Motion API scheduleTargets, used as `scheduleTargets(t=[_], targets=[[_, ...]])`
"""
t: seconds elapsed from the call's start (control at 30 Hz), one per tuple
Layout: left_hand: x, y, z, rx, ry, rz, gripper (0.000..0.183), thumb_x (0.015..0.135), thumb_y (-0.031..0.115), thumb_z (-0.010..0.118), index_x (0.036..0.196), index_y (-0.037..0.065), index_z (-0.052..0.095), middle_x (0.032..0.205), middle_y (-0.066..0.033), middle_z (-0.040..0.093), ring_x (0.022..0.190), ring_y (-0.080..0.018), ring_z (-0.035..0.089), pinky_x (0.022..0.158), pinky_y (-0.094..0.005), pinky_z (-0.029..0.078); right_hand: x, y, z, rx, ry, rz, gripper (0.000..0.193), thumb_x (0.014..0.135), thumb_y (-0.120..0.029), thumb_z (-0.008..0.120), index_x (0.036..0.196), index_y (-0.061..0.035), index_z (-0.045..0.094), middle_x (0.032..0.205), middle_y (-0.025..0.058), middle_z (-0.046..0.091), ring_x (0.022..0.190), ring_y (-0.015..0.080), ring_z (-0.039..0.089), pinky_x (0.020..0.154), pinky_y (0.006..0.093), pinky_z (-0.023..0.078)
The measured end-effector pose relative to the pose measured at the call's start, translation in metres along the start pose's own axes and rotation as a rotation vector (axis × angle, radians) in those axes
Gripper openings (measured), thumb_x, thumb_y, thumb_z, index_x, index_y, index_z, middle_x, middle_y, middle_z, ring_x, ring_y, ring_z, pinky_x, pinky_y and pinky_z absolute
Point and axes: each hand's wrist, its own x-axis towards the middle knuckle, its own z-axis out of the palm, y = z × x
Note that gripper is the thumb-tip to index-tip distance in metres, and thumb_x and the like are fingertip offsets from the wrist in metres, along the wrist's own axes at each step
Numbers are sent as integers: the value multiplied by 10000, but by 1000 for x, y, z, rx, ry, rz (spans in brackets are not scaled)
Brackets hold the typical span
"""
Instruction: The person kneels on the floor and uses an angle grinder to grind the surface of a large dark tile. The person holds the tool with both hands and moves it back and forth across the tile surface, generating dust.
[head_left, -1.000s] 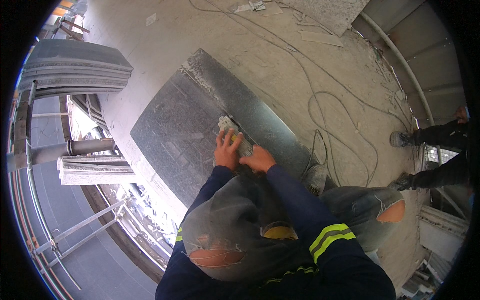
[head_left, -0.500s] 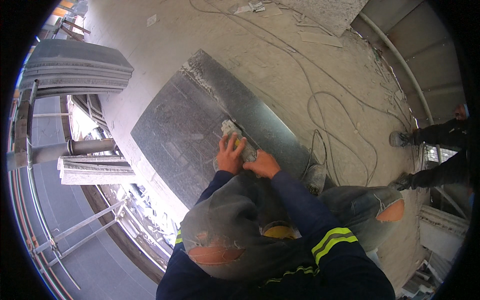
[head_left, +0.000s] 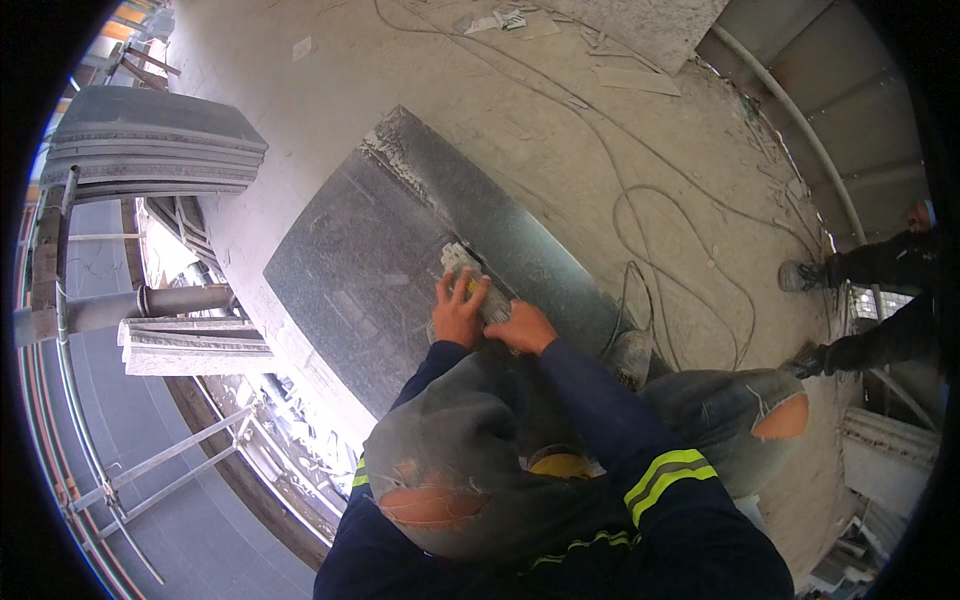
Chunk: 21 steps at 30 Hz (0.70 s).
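Note:
A dark grey stone slab (head_left: 340,250) lies in front of me, with a line of pale dust (head_left: 400,170) running along it from its far corner towards my hands. On that line rests a dusty power tool, which looks like an angle grinder (head_left: 458,257). My left hand (head_left: 459,310) is closed over the grinder's body, fingers curled across its top. Behind it, my right hand (head_left: 524,328) grips the rear of the tool, thumb along its side. The grinder's disc and underside are hidden.
Stacked slabs (head_left: 155,140) stand at the far left, beside scaffold poles (head_left: 170,450). A loose cable (head_left: 625,190) loops over the dusty floor to the right. Another person's legs (head_left: 870,270) are at the right edge. Stone scraps (head_left: 500,18) lie far ahead.
My view has tilted slightly, so the slab and stacked slabs sit a little lower in it. Both hands keep the same hold, and the grinder has barely shifted.

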Motion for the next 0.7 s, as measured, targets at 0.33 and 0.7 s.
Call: scheduleTargets(t=[0.33, 0.7], targets=[[-6, 6, 3, -15, 33, 34, 760, 716, 82, 840, 1418, 315, 664, 1538, -49, 576, 1412, -451, 497, 993, -522, 610, -9, 8, 0, -29, 27, -11, 787, 759, -438, 856, 1311, 86, 655, 1254, 299, 731, 1171, 425, 726, 1012, 468, 569], [2, 0, 2, -10, -5, 5, 713, 749, 101, 797, 1418, 315, 672, 1531, -42, 587, 1395, -444, 519, 996, -522, 605, 3, 0, 0, 8, -7, 6, 774, 751, -421, 862, 1306, 78, 655, 1279, 303, 717, 1197, 439, 709, 1031, 478, 561]])
